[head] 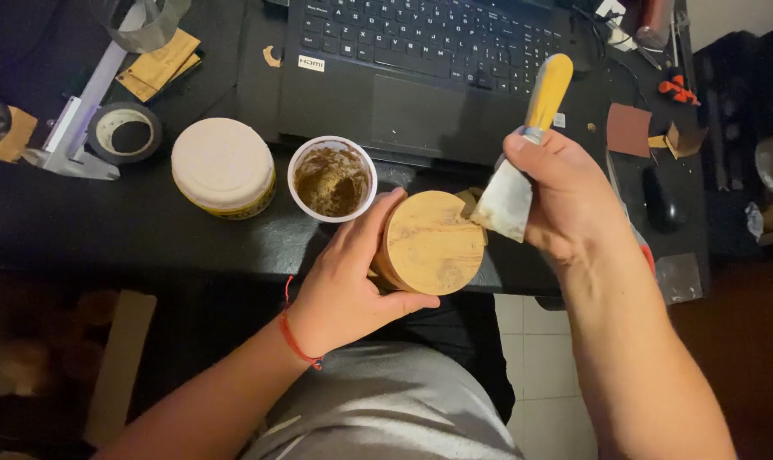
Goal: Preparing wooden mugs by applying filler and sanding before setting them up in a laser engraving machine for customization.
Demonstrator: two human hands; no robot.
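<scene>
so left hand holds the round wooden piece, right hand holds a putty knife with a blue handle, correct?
Not quite: the putty knife in the right hand has a yellow handle, not blue, as the head view shows. The left hand does hold the round wooden piece.

Far rim of the round wooden piece [429, 243] hidden behind the left hand [348, 281] gripping it, putty knife [522, 162] neck covered inside the right hand [565, 200], laptop [420, 60] beyond both grips cut off by the top edge, clutter right of the knife grip too dark to tell.

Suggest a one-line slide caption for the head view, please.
Left hand steadies a round wooden piece; right hand holds a putty knife.
</scene>
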